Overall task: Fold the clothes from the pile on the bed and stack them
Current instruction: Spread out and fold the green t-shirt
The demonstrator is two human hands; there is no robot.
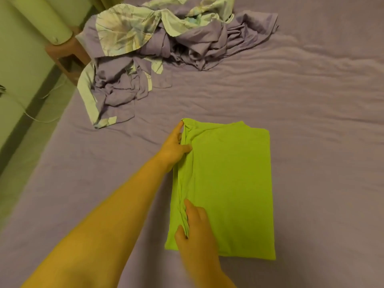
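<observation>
Right now we have the lime-green, smooth knit garment lying flat on the lilac bed sheet, near us and a little right of centre, already narrowed into a tall rectangle. Our left hand reaches in from the near left and pinches the bunched left edge at the far end, thumb on top of the cloth and a fingertip stretched up to the far-left corner, which we judge keeps that corner from slipping while the fold is set. Our right hand works the same edge at the near end, thumb and fingers closed on a ridge of gathered fabric, so the two hands hold the one long side at both its ends. That shared hold lets us move the whole flap as one line rather than dragging a corner. The right side of the garment lies smooth and square, so we judge only this left side is left to settle before folding it shorter. Far to the left, well apart from the garment, sits the crumpled pile of lilac and pale leaf-print clothes, still unfolded. We see no finished stack anywhere.
</observation>
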